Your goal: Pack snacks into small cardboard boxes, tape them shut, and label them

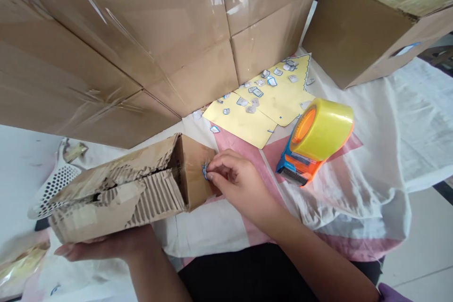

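Observation:
A narrow cardboard box [120, 188] with a torn, ridged top lies tilted across my left hand [106, 247], which supports it from below. At the box's right end a flap [198, 170] stands out. My right hand [230, 174] is at this flap, its thumb and forefinger pinching a small blue-and-white sticker [205, 171] against the cardboard. Beyond my right hand, several small white stickers with blue edges lie scattered on yellow paper sheets [262, 118]. To the right stands a tape dispenser [311, 146] with a wide yellow roll.
Large taped cartons [159, 33] form a wall at the back. An open carton [364, 23] with clear plastic on top stands at the far right. A white perforated plastic piece [58, 188] is behind the box. A white and pink cloth [382, 151] covers the surface.

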Demonstrator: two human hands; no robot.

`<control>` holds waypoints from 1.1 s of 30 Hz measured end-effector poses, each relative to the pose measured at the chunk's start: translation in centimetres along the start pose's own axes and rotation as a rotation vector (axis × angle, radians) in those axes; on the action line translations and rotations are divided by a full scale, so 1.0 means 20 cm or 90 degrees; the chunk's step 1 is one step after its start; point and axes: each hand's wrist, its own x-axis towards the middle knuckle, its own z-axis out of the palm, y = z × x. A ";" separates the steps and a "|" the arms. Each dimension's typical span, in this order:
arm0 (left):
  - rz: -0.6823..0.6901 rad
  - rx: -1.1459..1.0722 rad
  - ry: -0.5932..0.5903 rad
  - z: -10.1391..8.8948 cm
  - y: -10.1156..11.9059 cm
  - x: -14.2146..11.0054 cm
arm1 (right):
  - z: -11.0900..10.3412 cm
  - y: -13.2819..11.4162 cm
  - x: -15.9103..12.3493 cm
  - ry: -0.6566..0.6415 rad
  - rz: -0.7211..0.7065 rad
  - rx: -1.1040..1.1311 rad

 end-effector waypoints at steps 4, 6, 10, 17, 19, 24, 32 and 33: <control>0.009 -0.024 0.006 0.01 0.00 0.00 | 0.01 0.00 -0.02 0.018 0.028 0.013; 0.005 -0.016 0.010 0.01 0.00 0.01 | 0.01 0.00 -0.02 0.018 0.037 0.031; 0.009 -0.001 0.010 0.01 -0.01 0.02 | 0.00 -0.01 -0.02 -0.001 0.057 0.044; 0.040 -0.050 -0.054 -0.03 -0.05 0.04 | -0.01 -0.01 -0.01 -0.067 0.057 0.035; 0.041 -0.037 -0.064 -0.04 -0.06 0.04 | 0.00 -0.01 0.00 -0.078 0.049 0.020; 0.061 -0.054 -0.066 -0.01 -0.04 0.03 | 0.01 0.00 0.00 -0.060 0.041 -0.012; 0.087 -0.061 -0.053 -0.01 -0.06 0.02 | 0.02 0.01 -0.09 0.028 0.044 0.030; 0.085 -0.064 -0.055 -0.01 -0.06 0.03 | 0.03 0.03 -0.10 0.047 0.030 0.044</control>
